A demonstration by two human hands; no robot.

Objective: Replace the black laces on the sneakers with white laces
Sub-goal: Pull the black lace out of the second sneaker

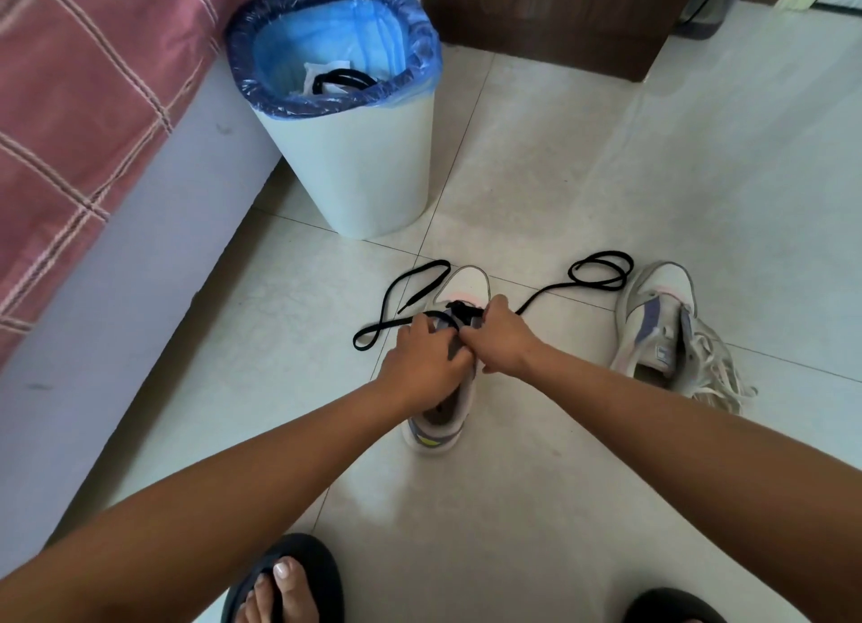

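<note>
Pale floor tiles [536,165] carry a sneaker [455,403]; left hand [422,366] and right hand [506,338] each pinch its black lace [406,296].

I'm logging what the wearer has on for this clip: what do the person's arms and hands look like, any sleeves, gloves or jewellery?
Both forearms are bare right up to the frame edge, with no sleeves in view. The left hand and right hand wear no gloves, and no watch, bracelet or ring shows on them.

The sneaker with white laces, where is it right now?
On the floor at the right of the head view: the sneaker with white laces lies beside the black lace, apart from both hands.
</note>
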